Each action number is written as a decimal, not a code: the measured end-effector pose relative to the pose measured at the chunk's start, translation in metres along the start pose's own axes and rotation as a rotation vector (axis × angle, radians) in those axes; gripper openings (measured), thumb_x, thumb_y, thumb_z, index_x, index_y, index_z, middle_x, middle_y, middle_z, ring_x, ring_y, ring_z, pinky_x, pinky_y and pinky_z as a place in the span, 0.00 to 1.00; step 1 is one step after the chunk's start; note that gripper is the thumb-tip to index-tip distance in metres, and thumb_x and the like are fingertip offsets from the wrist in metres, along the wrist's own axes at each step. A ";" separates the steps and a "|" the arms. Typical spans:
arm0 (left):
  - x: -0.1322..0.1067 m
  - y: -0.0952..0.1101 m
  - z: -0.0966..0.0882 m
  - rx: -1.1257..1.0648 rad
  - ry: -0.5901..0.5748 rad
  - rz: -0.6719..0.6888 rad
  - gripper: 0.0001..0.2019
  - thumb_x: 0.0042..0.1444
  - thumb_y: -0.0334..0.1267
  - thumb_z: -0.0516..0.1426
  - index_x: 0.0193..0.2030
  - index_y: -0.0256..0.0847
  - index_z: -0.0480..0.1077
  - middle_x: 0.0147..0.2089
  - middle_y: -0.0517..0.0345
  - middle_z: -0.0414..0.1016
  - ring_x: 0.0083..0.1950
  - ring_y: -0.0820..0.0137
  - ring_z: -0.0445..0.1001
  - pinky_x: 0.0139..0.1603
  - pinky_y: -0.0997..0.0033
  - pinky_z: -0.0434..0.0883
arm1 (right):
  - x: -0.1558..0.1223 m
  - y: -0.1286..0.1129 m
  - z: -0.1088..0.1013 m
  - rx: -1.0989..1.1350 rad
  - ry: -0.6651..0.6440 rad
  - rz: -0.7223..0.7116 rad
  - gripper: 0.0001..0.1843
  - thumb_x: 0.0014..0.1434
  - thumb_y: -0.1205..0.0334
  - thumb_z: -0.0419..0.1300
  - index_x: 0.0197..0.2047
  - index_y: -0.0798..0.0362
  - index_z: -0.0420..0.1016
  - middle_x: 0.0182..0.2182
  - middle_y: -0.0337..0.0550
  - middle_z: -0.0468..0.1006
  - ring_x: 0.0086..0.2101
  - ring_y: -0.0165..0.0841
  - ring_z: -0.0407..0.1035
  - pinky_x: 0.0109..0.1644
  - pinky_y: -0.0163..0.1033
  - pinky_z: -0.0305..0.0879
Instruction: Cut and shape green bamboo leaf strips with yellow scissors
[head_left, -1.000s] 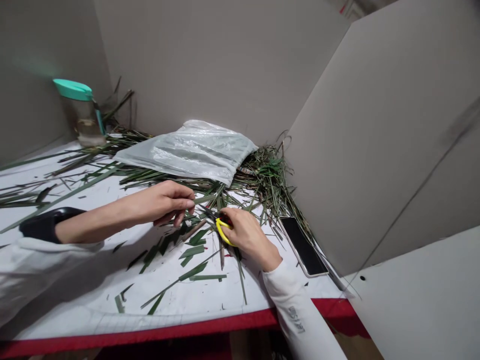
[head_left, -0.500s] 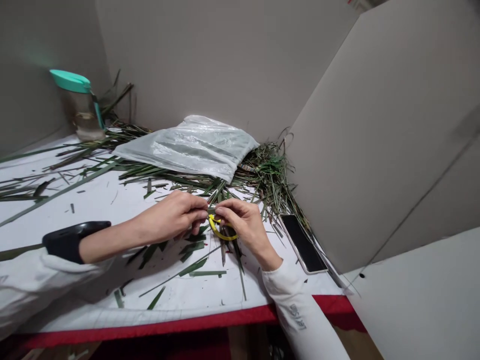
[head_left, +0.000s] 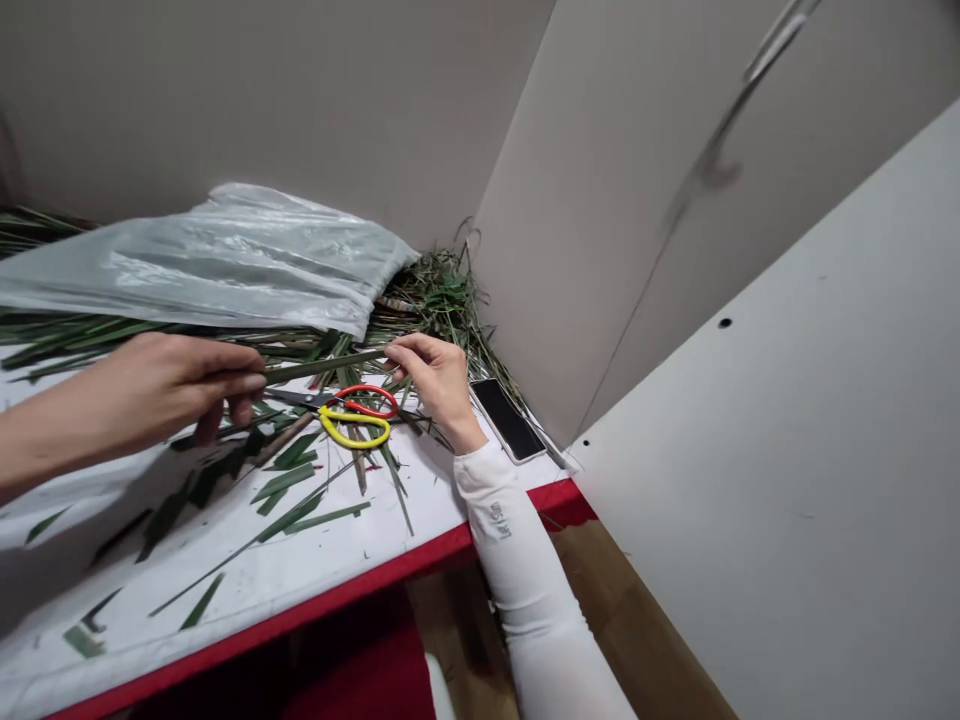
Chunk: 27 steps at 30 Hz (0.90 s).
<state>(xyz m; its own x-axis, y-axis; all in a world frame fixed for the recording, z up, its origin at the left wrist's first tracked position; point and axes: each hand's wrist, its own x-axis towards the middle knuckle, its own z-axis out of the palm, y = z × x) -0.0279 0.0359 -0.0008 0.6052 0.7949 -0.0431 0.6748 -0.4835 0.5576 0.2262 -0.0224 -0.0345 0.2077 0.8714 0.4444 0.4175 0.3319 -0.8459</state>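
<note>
A long green leaf strip (head_left: pixel 322 365) is stretched level above the table between my two hands. My left hand (head_left: pixel 169 385) pinches its left end and my right hand (head_left: pixel 435 375) pinches its right end. Scissors (head_left: pixel 349 412) with one red and one yellow handle lie on the white table cover (head_left: pixel 315 570) just below the strip, free of both hands. Cut green leaf pieces (head_left: pixel 289 485) are scattered in front of the scissors.
A clear plastic bag (head_left: pixel 202 260) lies over a pile of long green leaves (head_left: pixel 435 295) at the back. A dark phone (head_left: pixel 510 420) rests near the table's right corner. Grey panels (head_left: pixel 750 350) wall the right side, and the table's front edge is red.
My right hand has let go of the scissors, which now lie on the table. Both hands have drawn a leaf strip out between them. The view has swung right.
</note>
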 end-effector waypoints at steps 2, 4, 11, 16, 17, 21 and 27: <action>-0.003 -0.002 -0.004 0.019 0.026 -0.011 0.16 0.56 0.49 0.50 0.37 0.38 0.72 0.30 0.62 0.80 0.27 0.71 0.71 0.37 0.75 0.64 | -0.003 -0.004 -0.005 -0.006 0.030 -0.008 0.07 0.60 0.60 0.62 0.33 0.53 0.78 0.26 0.37 0.79 0.26 0.27 0.74 0.37 0.33 0.70; -0.006 -0.004 -0.007 0.019 0.035 -0.019 0.16 0.56 0.49 0.51 0.34 0.38 0.72 0.29 0.62 0.79 0.27 0.71 0.71 0.37 0.75 0.63 | -0.008 -0.012 -0.011 -0.011 0.052 -0.017 0.07 0.60 0.60 0.63 0.32 0.53 0.79 0.26 0.37 0.79 0.26 0.27 0.74 0.36 0.33 0.70; -0.022 -0.001 -0.017 -0.177 -0.063 0.119 0.15 0.57 0.49 0.53 0.28 0.41 0.70 0.25 0.61 0.74 0.22 0.72 0.67 0.28 0.75 0.62 | -0.037 -0.057 -0.034 -0.038 0.106 -0.051 0.06 0.59 0.61 0.64 0.32 0.53 0.80 0.25 0.38 0.80 0.23 0.28 0.72 0.31 0.34 0.69; -0.031 0.008 -0.017 -0.184 -0.119 0.134 0.18 0.57 0.50 0.53 0.23 0.41 0.69 0.20 0.62 0.68 0.19 0.74 0.63 0.24 0.77 0.60 | -0.054 -0.075 -0.041 -0.122 0.095 -0.050 0.07 0.59 0.62 0.63 0.30 0.54 0.79 0.24 0.38 0.79 0.23 0.27 0.71 0.30 0.33 0.67; -0.032 0.009 -0.017 -0.173 -0.136 0.147 0.19 0.58 0.50 0.52 0.23 0.41 0.69 0.20 0.61 0.68 0.19 0.74 0.63 0.23 0.77 0.60 | -0.056 -0.076 -0.044 -0.154 0.084 -0.043 0.08 0.60 0.61 0.63 0.31 0.54 0.79 0.24 0.38 0.79 0.23 0.28 0.71 0.30 0.33 0.67; -0.034 0.012 -0.014 -0.134 -0.134 0.177 0.20 0.60 0.50 0.49 0.23 0.41 0.69 0.19 0.59 0.67 0.19 0.73 0.59 0.22 0.77 0.56 | -0.064 -0.081 -0.073 -0.509 -0.043 -0.096 0.11 0.66 0.57 0.57 0.36 0.53 0.78 0.27 0.41 0.81 0.28 0.32 0.74 0.34 0.36 0.68; -0.039 0.024 -0.015 -0.130 -0.130 0.267 0.20 0.57 0.48 0.51 0.20 0.40 0.69 0.18 0.61 0.62 0.22 0.73 0.59 0.25 0.75 0.55 | -0.076 -0.075 -0.145 -1.635 -0.665 -0.188 0.11 0.59 0.70 0.61 0.46 0.54 0.76 0.44 0.51 0.81 0.43 0.42 0.73 0.45 0.44 0.62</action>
<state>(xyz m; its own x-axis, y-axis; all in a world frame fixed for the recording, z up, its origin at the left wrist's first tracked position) -0.0411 -0.0010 0.0267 0.8081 0.5887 0.0178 0.4304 -0.6108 0.6646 0.3076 -0.1657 0.0377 -0.1288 0.9907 -0.0431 0.8493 0.1327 0.5109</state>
